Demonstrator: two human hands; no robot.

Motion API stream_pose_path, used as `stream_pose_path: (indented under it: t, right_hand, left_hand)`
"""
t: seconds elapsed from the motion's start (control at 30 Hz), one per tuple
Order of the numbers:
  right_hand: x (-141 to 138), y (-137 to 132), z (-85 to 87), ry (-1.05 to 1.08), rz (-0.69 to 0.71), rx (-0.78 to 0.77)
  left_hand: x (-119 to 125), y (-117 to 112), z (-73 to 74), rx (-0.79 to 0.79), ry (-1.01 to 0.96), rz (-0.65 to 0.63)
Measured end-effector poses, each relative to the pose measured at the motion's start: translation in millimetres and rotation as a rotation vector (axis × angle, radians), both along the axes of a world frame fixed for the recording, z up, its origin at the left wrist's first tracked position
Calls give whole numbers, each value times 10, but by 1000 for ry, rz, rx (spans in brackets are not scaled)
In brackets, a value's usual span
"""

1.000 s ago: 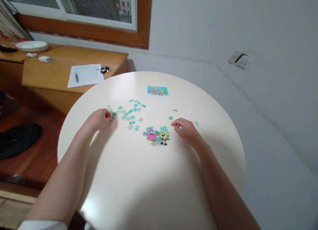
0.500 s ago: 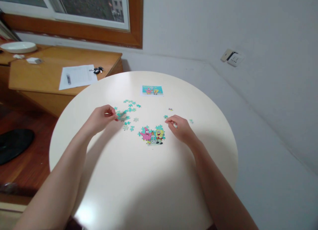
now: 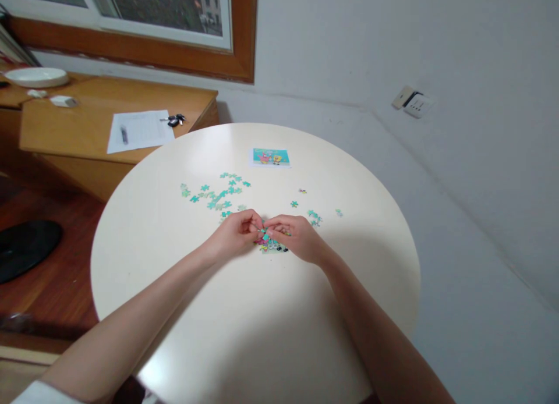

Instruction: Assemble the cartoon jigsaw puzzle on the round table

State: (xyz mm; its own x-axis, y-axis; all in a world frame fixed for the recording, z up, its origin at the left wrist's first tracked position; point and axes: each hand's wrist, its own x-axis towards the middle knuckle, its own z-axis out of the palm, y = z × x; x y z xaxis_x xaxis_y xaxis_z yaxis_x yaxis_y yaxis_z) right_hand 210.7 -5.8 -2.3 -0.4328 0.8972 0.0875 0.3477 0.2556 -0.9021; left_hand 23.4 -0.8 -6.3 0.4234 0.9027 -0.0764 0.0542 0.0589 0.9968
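My left hand (image 3: 239,232) and my right hand (image 3: 297,236) meet over the partly joined jigsaw puzzle (image 3: 274,250), fingertips almost touching. Between them shows a small teal puzzle piece (image 3: 265,236), pinched by the fingers of both hands. Much of the joined picture, with its pink and yellow cartoon figures, is hidden under the hands. Loose teal and pale green puzzle pieces (image 3: 222,195) lie scattered beyond my left hand. A few more pieces (image 3: 313,216) sit beyond my right hand, with one teal piece (image 3: 294,204) on its own.
The printed reference picture (image 3: 271,157) lies at the far side of the round white table (image 3: 244,322). Behind on the left is a wooden desk (image 3: 87,121) with a paper sheet (image 3: 140,130), keys (image 3: 176,120) and a white dish (image 3: 37,77). A wall stands right.
My left hand has come right from the loose pieces to the joined puzzle. My right hand has shifted left to meet it. Several pieces now show where the hands were.
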Motion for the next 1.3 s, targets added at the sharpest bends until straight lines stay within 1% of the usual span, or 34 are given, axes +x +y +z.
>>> stream_pose_path:
  t: [0.07, 0.2, 0.37, 0.57, 0.63, 0.7, 0.8, 0.83, 0.9, 1.03, 1.1, 1.17, 1.3]
  right_hand:
    - [-1, 3, -9, 49, 0, -60]
    - [4, 15, -15, 118, -2, -128]
    - [-1, 26, -30, 209, 22, -214]
    - [21, 34, -39, 212, 37, -257]
    - [89, 68, -39, 174, 4, -260]
    - [202, 125, -39, 136, -82, -248]
    - [400, 216, -46, 75, -231, -254]
    - [456, 238, -50, 49, -265, -269]
    - [527, 263, -60, -6, -304, -302]
    - [525, 253, -74, -94, -299, -320]
    - [500, 241, -80, -135, -296, -295]
    - [488, 235, -88, -175, -295, -265]
    - [493, 231, -108, -234, -265, -201]
  left_hand:
    - [15, -13, 15, 5, -22, 14]
    - [51, -45, 50, 4, -50, 33]
    - [69, -60, 49, -8, -62, 53]
    - [74, -68, 46, 36, -60, 75]
    - [67, -70, 48, 74, -43, 104]
    - [52, -75, 44, 141, 10, 127]
    - [23, -86, 24, 330, 202, 134]
    - [14, -90, 13, 404, 278, 124]
    - [2, -95, -15, 536, 394, 65]
    - [-15, -90, -102, 702, 460, -123]
    - [-29, -85, -144, 730, 491, -178]
    - [-45, -81, -174, 725, 528, -217]
    - [-65, -76, -198, 717, 564, -251]
